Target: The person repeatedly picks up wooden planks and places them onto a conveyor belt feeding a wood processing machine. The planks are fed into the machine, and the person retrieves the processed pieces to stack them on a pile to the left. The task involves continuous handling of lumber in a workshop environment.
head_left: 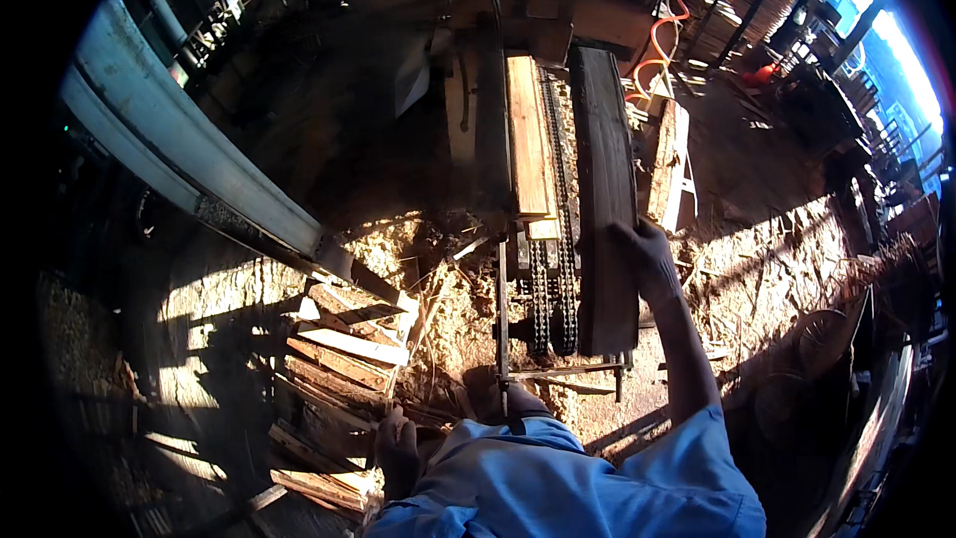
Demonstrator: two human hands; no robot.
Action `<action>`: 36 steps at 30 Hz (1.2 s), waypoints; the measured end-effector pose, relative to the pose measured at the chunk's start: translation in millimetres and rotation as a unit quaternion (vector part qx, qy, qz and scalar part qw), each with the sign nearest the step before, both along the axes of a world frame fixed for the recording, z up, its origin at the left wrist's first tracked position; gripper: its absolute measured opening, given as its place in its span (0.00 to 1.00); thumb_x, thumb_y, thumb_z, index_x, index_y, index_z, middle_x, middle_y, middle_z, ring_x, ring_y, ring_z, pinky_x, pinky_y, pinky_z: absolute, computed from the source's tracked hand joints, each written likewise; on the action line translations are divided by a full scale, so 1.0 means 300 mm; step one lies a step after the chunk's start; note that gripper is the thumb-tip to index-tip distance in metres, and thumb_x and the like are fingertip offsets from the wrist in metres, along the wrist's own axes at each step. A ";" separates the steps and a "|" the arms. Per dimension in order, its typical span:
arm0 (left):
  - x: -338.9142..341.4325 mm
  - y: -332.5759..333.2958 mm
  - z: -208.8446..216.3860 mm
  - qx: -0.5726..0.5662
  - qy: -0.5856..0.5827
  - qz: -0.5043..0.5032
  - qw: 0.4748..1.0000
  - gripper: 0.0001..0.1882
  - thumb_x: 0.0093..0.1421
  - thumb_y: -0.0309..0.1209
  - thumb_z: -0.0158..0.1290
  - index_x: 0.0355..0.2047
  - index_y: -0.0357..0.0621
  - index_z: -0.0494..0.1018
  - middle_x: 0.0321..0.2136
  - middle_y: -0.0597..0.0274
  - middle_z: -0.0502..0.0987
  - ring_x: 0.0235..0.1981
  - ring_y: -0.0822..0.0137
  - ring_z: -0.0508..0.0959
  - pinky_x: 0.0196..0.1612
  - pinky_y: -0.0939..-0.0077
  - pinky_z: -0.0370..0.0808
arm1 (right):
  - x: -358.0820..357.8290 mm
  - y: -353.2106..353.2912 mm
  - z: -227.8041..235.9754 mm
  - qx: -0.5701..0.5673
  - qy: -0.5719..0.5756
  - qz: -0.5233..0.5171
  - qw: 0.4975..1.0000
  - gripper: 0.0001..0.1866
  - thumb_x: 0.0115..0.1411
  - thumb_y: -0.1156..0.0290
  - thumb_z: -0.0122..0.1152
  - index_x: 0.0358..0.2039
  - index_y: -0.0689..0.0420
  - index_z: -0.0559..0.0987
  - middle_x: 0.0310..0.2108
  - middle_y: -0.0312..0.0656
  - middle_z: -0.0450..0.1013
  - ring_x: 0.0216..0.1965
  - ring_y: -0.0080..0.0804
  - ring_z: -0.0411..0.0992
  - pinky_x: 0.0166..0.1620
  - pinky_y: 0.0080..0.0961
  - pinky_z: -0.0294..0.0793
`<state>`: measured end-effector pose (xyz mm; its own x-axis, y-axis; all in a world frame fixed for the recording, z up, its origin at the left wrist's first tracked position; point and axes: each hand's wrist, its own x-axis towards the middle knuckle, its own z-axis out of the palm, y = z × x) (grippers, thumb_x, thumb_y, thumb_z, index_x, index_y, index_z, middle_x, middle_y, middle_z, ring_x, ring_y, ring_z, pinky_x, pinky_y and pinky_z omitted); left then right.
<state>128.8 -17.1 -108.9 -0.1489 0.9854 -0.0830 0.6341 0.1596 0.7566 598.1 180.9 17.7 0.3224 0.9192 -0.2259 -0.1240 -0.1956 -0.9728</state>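
Note:
A long, thick timber beam (605,189), dark on its upper face, lies lengthwise over the right side of a chain conveyor (554,289). My right hand (647,257) grips the beam's right edge, with fingers reaching onto its upper face. To the beam's left, a pale sawn board (530,139) rests along the chains, with a short pale end showing beneath it. Low and to the left, my left hand (398,443) is in shadow beside a pile of rough wood slabs (344,364). Its fingers look partly bent, and whether they hold anything is unclear.
A large grey metal beam (189,130) slants in from the upper left. Wood chips and offcuts litter the sunlit ground (767,269). A coiled orange hose (657,40) hangs beyond the conveyor, near another pale timber (669,164). A metal bar (563,372) crosses the conveyor's near end.

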 end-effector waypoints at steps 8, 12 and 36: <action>-0.040 -0.350 -0.112 0.038 0.137 0.106 0.984 0.10 0.68 0.31 0.47 0.41 0.37 0.74 0.43 0.46 0.78 0.42 0.47 0.77 0.45 0.58 0.76 | 0.068 0.850 -0.135 -0.153 -0.487 0.085 0.856 0.27 0.58 0.47 0.60 0.41 0.61 0.84 0.35 0.49 0.82 0.39 0.40 0.81 0.40 0.31 0.79; -0.137 -0.547 -0.185 0.011 0.233 0.155 0.960 0.16 0.63 0.34 0.54 0.46 0.34 0.72 0.40 0.41 0.77 0.38 0.46 0.76 0.44 0.55 0.74 | -0.113 0.952 -0.146 0.058 -0.728 0.378 0.569 0.23 0.52 0.46 0.65 0.40 0.50 0.86 0.42 0.46 0.82 0.48 0.40 0.80 0.43 0.36 0.80; -0.263 -0.648 -0.199 -0.150 -0.086 0.336 0.926 0.22 0.60 0.42 0.58 0.46 0.38 0.79 0.44 0.45 0.81 0.46 0.50 0.81 0.51 0.63 0.76 | -0.803 -0.302 -0.158 0.028 -0.322 0.481 0.815 0.36 0.63 0.72 0.64 0.68 0.60 0.62 0.65 0.47 0.65 0.63 0.36 0.67 0.64 0.30 0.67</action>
<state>49.9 -211.6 -168.7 -0.6793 0.6036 -0.4174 0.1900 0.6940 0.6944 357.2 90.3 -29.6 -0.5181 0.8202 -0.2427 0.5996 0.1459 -0.7869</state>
